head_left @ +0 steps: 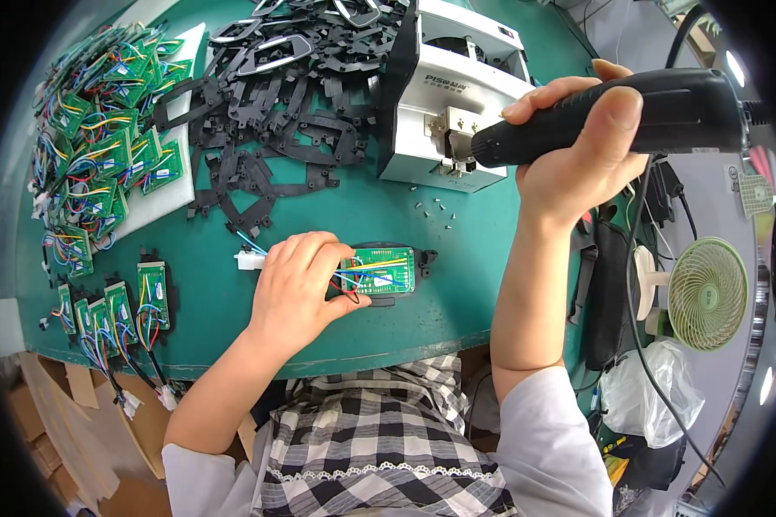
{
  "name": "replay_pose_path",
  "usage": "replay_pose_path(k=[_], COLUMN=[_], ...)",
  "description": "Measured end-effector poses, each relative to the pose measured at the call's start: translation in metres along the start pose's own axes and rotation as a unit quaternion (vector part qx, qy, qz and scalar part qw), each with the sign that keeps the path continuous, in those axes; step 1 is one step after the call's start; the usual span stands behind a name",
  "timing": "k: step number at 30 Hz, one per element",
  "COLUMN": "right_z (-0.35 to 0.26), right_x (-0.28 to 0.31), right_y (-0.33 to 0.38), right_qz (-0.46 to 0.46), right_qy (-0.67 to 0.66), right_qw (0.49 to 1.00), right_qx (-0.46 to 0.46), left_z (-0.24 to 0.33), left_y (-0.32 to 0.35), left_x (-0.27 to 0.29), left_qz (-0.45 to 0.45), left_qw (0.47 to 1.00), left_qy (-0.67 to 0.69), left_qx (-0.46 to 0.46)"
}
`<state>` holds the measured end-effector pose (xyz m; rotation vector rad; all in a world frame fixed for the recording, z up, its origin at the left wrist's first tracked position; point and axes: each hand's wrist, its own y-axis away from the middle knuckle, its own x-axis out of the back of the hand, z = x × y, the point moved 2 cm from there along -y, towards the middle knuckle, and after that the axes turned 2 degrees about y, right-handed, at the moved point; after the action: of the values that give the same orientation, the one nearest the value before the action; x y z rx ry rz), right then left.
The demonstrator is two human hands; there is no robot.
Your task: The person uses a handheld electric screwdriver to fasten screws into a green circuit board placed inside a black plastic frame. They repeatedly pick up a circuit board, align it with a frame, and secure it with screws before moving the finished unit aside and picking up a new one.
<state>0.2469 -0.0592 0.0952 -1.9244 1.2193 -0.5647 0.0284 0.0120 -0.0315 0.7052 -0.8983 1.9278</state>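
Head view, left hand point(295, 280): pinching the left end of a green circuit board point(403, 275) between thumb and fingers
Right hand point(582, 142): wrapped around a black electric screwdriver point(672, 108), nose pointed left at the metal block point(459, 125) of a white screw feeder point(440, 93); cannot tell whether touching
Board: lying atop a black plastic frame point(426, 258), right of the left fingers; long axis left to right; nearer the left hand, below and left of the screwdriver
Screws point(442, 207): strewn loose on the green table point(457, 302) near the feeder
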Motion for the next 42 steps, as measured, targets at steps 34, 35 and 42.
replay_pose_path(k=[34,35,42], right_z=[-0.018,-0.018,-0.010], right_x=[-0.077,-0.076,-0.022], right_y=[0.094,0.094,0.045], right_qz=[-0.204,-0.206,-0.052], right_qy=[-0.187,-0.185,-0.034], right_qw=[0.955,0.954,0.991], right_qx=[-0.108,-0.111,-0.115], left_z=[0.003,0.003,0.000], left_y=[0.007,0.006,0.008], left_x=[0.005,0.005,0.009], left_qz=[0.040,0.031,0.024], left_qw=[0.999,0.999,1.000], left_qy=[0.010,0.008,0.006], left_qx=[0.003,0.005,-0.008])
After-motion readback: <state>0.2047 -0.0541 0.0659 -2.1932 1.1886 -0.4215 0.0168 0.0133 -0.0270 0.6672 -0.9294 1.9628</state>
